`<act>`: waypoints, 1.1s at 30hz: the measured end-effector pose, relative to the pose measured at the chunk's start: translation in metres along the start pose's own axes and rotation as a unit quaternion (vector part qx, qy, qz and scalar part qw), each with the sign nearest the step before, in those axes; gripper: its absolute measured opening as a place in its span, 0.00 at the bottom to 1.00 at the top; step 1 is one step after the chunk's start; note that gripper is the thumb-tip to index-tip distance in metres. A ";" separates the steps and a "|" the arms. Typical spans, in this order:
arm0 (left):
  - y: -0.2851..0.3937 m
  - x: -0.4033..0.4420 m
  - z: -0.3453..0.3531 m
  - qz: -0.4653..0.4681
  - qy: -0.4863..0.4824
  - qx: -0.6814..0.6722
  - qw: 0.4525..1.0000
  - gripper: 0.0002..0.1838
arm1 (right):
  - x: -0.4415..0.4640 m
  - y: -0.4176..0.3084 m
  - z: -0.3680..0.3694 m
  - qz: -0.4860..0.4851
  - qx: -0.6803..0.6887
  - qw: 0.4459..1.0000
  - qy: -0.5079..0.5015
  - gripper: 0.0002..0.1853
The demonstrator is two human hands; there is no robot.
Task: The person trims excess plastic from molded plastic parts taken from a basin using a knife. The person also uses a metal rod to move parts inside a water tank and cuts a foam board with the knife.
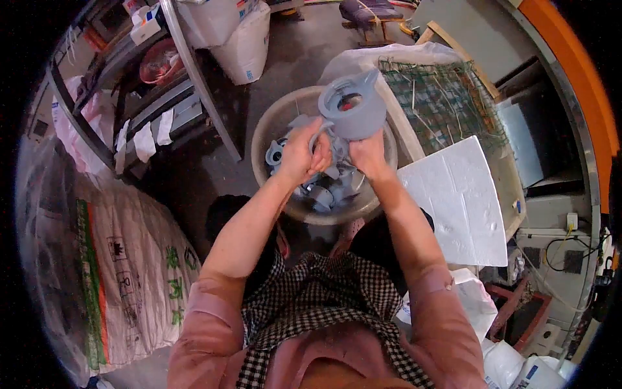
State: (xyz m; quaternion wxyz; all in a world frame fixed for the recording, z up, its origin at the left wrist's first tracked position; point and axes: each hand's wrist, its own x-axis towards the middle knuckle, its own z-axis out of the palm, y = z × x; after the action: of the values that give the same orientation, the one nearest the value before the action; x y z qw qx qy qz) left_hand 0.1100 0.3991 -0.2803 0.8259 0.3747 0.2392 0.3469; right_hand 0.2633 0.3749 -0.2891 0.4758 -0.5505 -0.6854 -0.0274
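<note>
Above a round tub (pixel 259 139), I hold up a grey plastic jug-shaped piece (pixel 363 117) with a spout and a handle. Its open top faces me, and a small red spot shows inside. My left hand (pixel 306 154) is closed at the handle, its fingers curled. My right hand (pixel 368 154) grips the underside of the body; most of its fingers are hidden behind the piece. Below my hands, the tub contains several similar grey plastic parts (pixel 322 196), lying in a jumble.
A white foam board (pixel 457 201) lies right of the tub, near a green mesh panel (pixel 434 104). A metal rack (pixel 201 84) and white sacks (pixel 240 48) stand at the upper left. A large woven sack (pixel 133 272) fills the lower left. An orange-edged machine (pixel 576 78) borders the right.
</note>
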 end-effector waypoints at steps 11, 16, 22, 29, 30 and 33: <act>0.010 0.001 0.000 -0.008 -0.006 -0.139 0.990 0.35 | 0.000 0.024 -0.018 0.383 0.567 0.675 -0.276 0.17; 0.012 0.010 -0.035 0.067 0.117 -0.116 0.984 0.32 | -0.021 0.066 -0.020 0.181 -0.123 0.929 -0.297 0.22; -0.137 0.014 -0.145 -0.247 0.239 0.457 0.821 0.39 | -0.012 0.049 -0.025 0.282 -0.185 0.876 -0.343 0.20; -0.162 0.064 -0.137 -0.089 0.106 0.829 0.542 0.28 | -0.005 0.029 -0.027 0.307 -0.173 0.889 -0.292 0.14; -0.166 0.096 -0.151 -0.027 0.159 0.807 0.568 0.23 | -0.001 0.030 -0.027 0.312 -0.172 0.886 -0.297 0.14; -0.156 0.191 -0.193 -0.146 0.253 0.699 0.653 0.30 | 0.007 0.038 -0.026 0.373 -0.153 0.857 -0.322 0.14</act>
State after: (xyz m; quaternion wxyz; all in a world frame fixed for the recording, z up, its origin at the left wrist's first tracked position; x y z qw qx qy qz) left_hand 0.1683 0.5557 -0.5458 0.2672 0.6995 0.6619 0.0336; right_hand 0.3095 0.3798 -0.2884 0.1126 -0.8086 -0.5312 0.2265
